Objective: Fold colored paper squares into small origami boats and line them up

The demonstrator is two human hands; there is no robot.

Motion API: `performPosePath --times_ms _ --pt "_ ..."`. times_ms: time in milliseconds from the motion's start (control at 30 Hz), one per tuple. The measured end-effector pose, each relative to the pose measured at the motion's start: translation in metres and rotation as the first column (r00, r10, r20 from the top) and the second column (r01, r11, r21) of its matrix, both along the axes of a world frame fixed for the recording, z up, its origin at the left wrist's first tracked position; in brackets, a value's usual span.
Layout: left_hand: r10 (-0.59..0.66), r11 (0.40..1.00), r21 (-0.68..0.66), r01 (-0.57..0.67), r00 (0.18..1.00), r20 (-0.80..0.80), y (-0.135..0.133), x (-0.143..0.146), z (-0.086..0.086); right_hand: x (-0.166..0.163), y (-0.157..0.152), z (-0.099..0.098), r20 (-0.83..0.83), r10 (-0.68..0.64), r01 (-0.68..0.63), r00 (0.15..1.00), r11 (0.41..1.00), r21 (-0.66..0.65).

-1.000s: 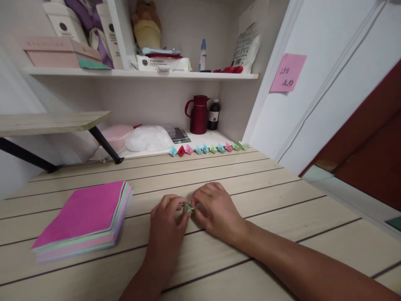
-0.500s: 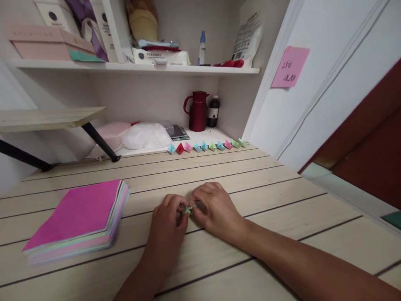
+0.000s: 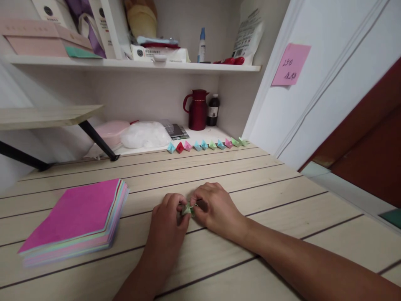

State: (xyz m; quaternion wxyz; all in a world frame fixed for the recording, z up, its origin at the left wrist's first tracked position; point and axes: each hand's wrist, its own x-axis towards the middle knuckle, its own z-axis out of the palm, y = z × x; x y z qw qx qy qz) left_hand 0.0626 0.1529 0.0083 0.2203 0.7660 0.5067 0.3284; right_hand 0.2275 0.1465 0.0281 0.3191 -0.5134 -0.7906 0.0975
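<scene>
Between my two hands, low over the wooden table, is a small folded piece of light green paper [image 3: 187, 210]. Thumb and fingers of my left hand [image 3: 167, 219] pinch its left side. From the right, my right hand [image 3: 216, 209] grips the other side with its fingertips curled in. Parts of the paper are covered by my fingers, so its full shape is hidden. Left of my hands lies a thick stack of square coloured paper [image 3: 73, 211], a magenta sheet on top.
Small folded paper pieces [image 3: 204, 145] in several colours line the table's far edge. Behind them stand a dark red jug [image 3: 198, 110] and a dark bottle [image 3: 213, 110]. A raised wooden stand [image 3: 50, 117] with black legs [image 3: 98, 140] is at the back left.
The green paper's outline differs between my fingers: it looked like a small star shape before and now looks more rounded and raised. Both hands stay nearly in place.
</scene>
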Motion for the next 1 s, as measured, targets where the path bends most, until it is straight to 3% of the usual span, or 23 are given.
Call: performPosePath --times_ms 433,600,733,1000 --pt "-0.006 0.998 0.062 0.004 0.999 0.036 0.0036 -0.0018 -0.0014 0.0010 0.0022 -0.0033 -0.024 -0.016 0.015 1.000 0.999 -0.044" --pt "0.065 0.998 -0.020 -0.064 0.994 0.084 0.0024 -0.0017 0.0006 -0.0001 -0.0004 0.0005 -0.043 0.002 -0.001 0.999 1.000 0.018" --pt "0.089 0.989 -0.127 -0.081 0.995 0.052 0.0013 -0.0042 0.0024 -0.0006 0.0008 0.0004 -0.087 0.033 -0.034 0.996 0.999 -0.004" --pt "0.079 0.991 -0.111 -0.075 0.996 0.029 0.0026 -0.0057 0.0021 -0.0003 0.0046 -0.0082 -0.174 0.116 -0.116 0.978 0.993 0.014"
